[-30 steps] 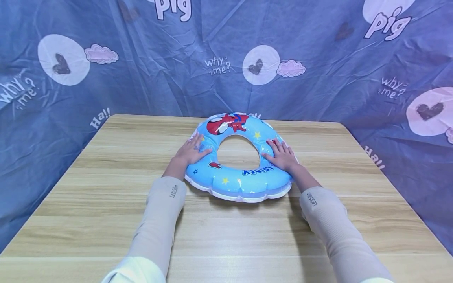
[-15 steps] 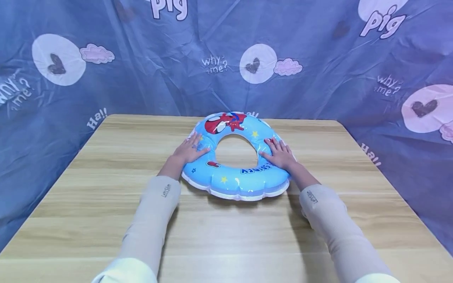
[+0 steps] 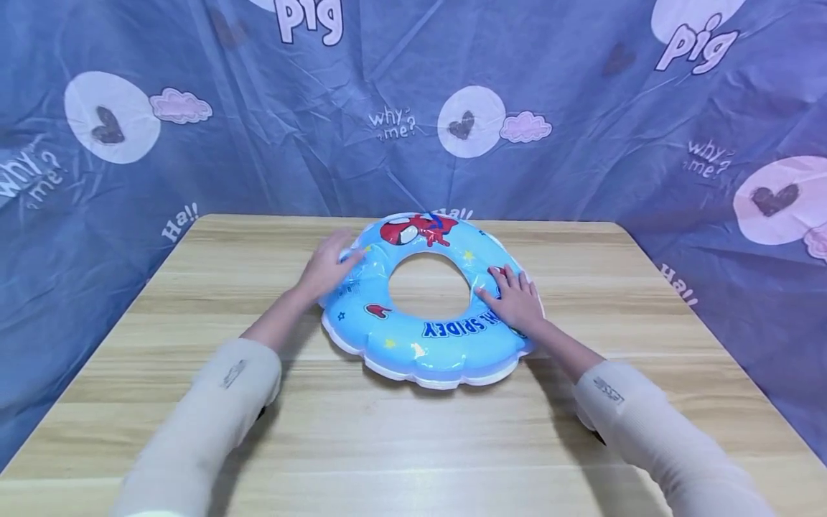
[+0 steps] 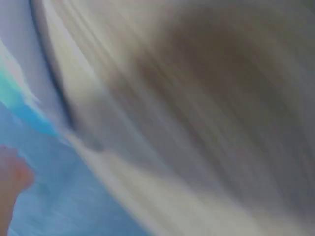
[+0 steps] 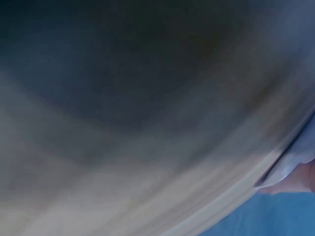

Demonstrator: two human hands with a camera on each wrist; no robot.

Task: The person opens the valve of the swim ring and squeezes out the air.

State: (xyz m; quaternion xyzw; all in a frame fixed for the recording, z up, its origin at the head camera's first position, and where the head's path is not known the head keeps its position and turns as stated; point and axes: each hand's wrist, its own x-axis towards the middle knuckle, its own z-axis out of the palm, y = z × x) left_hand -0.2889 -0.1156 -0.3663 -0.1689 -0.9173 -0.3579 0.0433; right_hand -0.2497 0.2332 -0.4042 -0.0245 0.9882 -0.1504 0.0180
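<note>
A light blue inflatable swim ring (image 3: 394, 348) with a white scalloped edge lies on the table, printed with a red cartoon figure, stars and lettering. My left hand (image 3: 325, 267), blurred, is at the ring's left edge with fingers extended and thumb toward the ring. On the right side of the ring, my right hand (image 3: 515, 298) rests with its fingers spread. The left wrist view catches part of the left hand (image 4: 11, 173) at its left edge, near the ring (image 4: 32, 115). In the right wrist view a bit of the right hand (image 5: 294, 180) shows against the ring's pale edge (image 5: 283, 169).
The wooden table (image 3: 413, 445) extends around the ring on all sides. Behind it hangs a blue printed cloth (image 3: 291, 143), close to the table's back edge.
My left hand has lifted off the ring's upper surface and moved outward to the left. The ring looks wider, its hole rounder, its front edge nearer. The right hand stays on it.
</note>
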